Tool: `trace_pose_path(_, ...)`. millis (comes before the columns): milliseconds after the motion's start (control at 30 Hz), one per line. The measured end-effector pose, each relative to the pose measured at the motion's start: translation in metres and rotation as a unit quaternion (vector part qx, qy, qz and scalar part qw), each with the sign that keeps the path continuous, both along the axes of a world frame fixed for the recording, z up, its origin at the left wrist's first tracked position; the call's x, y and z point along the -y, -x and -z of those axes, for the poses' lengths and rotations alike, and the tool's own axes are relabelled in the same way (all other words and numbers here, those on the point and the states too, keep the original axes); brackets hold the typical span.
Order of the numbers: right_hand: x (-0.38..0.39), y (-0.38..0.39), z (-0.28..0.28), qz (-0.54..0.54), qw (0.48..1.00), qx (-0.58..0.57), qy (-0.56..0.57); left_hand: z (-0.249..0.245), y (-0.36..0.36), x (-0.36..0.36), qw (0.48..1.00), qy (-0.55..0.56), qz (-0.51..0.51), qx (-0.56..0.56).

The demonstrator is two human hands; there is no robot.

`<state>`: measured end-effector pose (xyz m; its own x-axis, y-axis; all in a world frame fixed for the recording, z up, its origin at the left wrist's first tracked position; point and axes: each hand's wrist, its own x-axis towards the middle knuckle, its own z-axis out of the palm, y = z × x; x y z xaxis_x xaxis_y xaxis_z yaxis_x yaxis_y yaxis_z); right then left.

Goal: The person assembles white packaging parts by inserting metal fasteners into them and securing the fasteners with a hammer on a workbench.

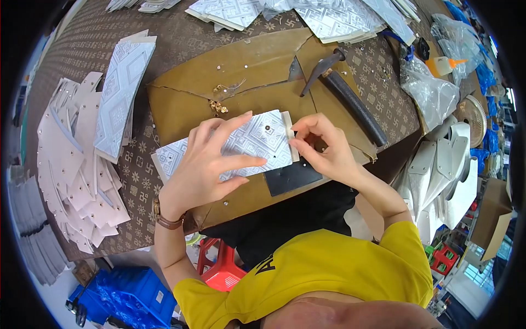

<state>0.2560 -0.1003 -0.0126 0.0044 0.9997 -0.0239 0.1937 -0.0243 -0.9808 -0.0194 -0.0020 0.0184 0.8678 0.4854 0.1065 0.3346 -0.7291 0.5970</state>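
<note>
A silvery-white panel (262, 137) with an embossed geometric pattern lies in front of me, with cream-coloured layers showing along its edges. Spread across its left half is my left hand (211, 156), fingers apart and resting on the surface. At the panel's right edge, my right hand (324, 147) has thumb and index finger curled in, their tips against the cream edge. Whether a small part sits between them I cannot make out. A dark round hole or eyelet (268, 128) shows near the panel's right end. Under that end sits a black pad (293, 179).
A hammer (356, 109) with a black handle lies right of the panel on brown board (186, 104). Small gold fasteners (218, 107) lie behind my left hand. Pale studded pieces (82, 164) and patterned panels (123, 90) are stacked left. An orange-tipped bottle (441, 66) stands far right.
</note>
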Motion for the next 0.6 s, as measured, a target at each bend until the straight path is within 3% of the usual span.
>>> trace_pose_path(33, -0.0002, -0.0001, 0.0002, -0.021, 0.998, 0.056, -0.021, -0.0002, -0.0005, 0.0007, 1.0, 0.001, 0.002, 0.0)
trace_pose_path(167, -0.0025, 0.0017, 0.0058, -0.027, 0.995, 0.081, -0.043, -0.0038, -0.0004, 0.0021, 1.0, -0.007, -0.004, -0.017)
trace_pose_path(600, -0.01, 0.0048, 0.0087, -0.012, 0.995, 0.091, -0.023, -0.0035, -0.0007, 0.0036, 0.998, -0.036, -0.021, -0.043)
